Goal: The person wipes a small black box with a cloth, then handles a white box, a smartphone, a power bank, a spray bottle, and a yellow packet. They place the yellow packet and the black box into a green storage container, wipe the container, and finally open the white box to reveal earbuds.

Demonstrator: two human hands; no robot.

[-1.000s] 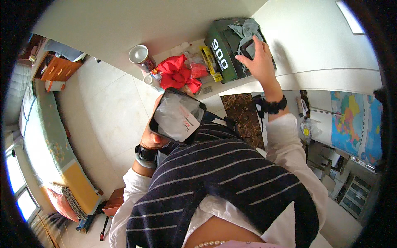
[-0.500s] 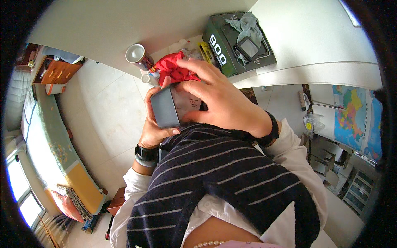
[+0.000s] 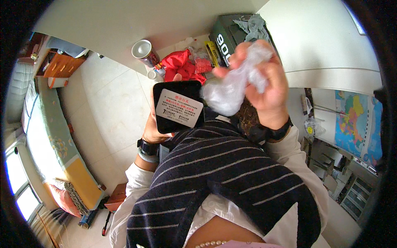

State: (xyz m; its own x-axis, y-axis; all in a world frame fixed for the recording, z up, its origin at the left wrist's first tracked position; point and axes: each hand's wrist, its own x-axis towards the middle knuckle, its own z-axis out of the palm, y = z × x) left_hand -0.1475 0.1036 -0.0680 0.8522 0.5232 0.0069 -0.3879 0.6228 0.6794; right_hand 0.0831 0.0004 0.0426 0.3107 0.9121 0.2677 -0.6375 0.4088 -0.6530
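A pale tiled floor (image 3: 113,107) spreads through the room, with a bed (image 3: 58,136) along the left and a colourful map (image 3: 357,128) at the right. By the wall stands a dark green box (image 3: 223,27) topped with grey cloth (image 3: 253,27); a crumpled red bundle (image 3: 180,64) lies to its left, near an open can (image 3: 144,53). In front of the person, the left hand (image 3: 153,128) grips a smaller black box (image 3: 161,124) from its left side. The right hand (image 3: 271,91), slightly blurred, has its fingers curled around crumpled translucent plastic (image 3: 225,93), raised right of the black box. A white printed card (image 3: 179,108) lies within the black box's outline.
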